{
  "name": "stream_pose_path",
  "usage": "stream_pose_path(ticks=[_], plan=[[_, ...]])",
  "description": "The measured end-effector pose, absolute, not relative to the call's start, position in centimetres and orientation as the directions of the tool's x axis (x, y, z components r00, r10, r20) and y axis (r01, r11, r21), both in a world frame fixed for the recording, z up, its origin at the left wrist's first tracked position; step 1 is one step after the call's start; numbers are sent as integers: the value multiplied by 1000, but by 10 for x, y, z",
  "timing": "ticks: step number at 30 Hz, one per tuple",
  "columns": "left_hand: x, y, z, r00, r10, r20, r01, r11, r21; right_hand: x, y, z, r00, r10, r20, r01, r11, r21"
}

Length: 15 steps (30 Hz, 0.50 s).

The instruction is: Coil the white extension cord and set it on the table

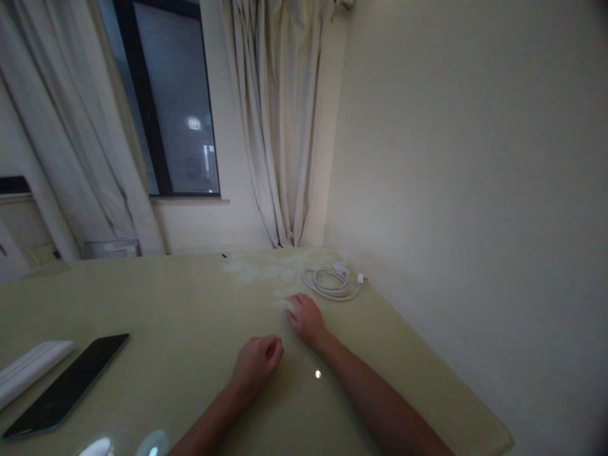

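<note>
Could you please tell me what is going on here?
A person has both bare hands at a pale table. The right hand is open, just short of a coiled white cable and apart from it. The left hand is loosely curled, with nothing visible in it. To the left lie a flat dark slab and a long white object, both away from the hands.

A white cable (335, 297) lies coiled in loops on the pale green tabletop (180, 304), near its far right corner.
</note>
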State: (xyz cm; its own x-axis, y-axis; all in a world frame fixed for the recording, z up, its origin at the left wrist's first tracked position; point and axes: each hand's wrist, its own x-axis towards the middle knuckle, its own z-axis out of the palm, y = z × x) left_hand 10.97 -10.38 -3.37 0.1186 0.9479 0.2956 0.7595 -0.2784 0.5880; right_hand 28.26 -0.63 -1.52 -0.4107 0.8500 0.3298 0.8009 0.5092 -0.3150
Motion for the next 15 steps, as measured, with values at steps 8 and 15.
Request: stream_pose_path(ticks=[8,15], plan=[[112,-103,-34,184,942,280,795,-310,521,326,54,3,16,963,271,952,69,-299],[108,-95,-41,153,945,288,773,-296,561,332,51,15,-40,957,286,904,156,-398]])
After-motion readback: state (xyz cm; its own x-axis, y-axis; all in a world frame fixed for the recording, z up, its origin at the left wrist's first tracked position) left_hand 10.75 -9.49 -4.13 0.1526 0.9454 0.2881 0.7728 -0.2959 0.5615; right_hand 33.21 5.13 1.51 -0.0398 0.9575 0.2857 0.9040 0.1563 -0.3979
